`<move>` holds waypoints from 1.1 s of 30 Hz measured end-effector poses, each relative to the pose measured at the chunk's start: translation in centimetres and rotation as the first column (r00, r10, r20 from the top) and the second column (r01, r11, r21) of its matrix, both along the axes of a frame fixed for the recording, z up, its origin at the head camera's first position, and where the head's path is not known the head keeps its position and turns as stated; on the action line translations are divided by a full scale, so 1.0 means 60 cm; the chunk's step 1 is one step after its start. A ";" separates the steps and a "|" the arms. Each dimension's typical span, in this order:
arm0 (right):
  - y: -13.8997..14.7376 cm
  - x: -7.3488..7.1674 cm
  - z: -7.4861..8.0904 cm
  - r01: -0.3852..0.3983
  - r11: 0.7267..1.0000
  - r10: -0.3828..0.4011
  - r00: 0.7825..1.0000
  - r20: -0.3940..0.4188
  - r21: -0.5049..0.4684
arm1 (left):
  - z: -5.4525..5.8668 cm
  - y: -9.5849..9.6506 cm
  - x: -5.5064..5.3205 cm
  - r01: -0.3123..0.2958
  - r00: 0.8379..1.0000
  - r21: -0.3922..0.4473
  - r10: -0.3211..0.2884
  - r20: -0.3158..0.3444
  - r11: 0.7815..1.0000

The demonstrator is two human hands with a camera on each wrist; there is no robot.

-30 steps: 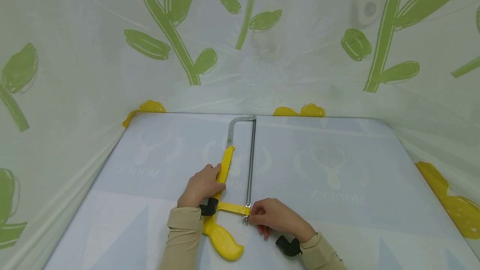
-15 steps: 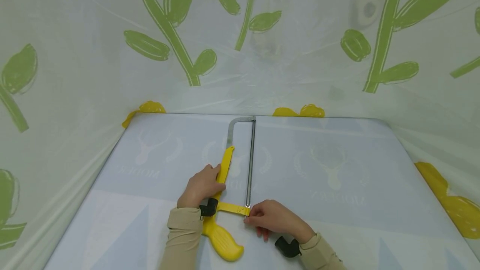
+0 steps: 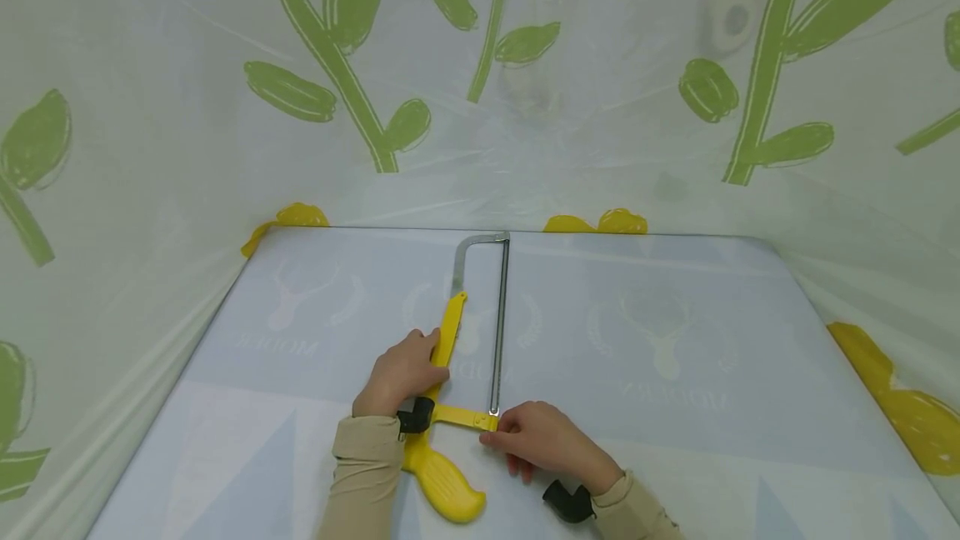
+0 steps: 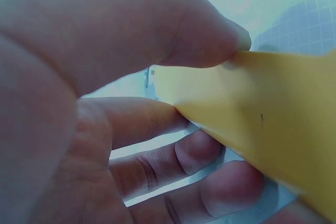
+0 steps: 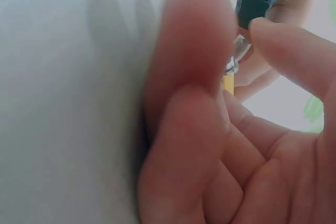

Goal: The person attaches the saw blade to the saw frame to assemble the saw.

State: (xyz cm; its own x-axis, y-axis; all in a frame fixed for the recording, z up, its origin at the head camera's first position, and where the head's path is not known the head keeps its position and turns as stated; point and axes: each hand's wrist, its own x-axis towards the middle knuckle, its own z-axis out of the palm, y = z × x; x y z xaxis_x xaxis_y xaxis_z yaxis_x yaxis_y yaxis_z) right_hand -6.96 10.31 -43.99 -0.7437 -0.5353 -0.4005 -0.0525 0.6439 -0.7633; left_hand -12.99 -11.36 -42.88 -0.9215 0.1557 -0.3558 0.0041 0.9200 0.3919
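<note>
A yellow hacksaw lies on the table, its handle toward me and its grey front bow at the far end. Its blade runs along the right side. My left hand grips the yellow frame from the left; in the left wrist view the thumb sits on one edge of the frame, fingers along the other. My right hand is at the near end of the blade, thumb and index finger pinching the silver wing nut, which they hide in the head view.
Under the saw is a table with a pale printed cover. A white curtain with green leaves and yellow flowers hangs behind and at both sides. Each wrist carries a black device.
My right thumb has slid left across the wing nut, covering it in the head view. The left hand and the hacksaw have stayed in place.
</note>
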 end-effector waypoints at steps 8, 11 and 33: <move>-0.016 0.010 0.005 0.051 0.997 -0.048 0.997 -0.058 0.058 | 0.002 -0.001 0.001 0.002 1.000 -0.007 -0.002 0.002 1.000; -0.021 0.012 0.002 0.054 0.995 -0.046 0.994 -0.095 0.083 | 0.001 -0.001 -0.001 0.003 1.000 -0.013 -0.003 0.000 1.000; 0.003 -0.015 -0.019 0.108 0.992 -0.101 0.989 0.110 -0.064 | -0.004 0.001 -0.031 0.005 0.999 0.033 -0.006 0.034 0.999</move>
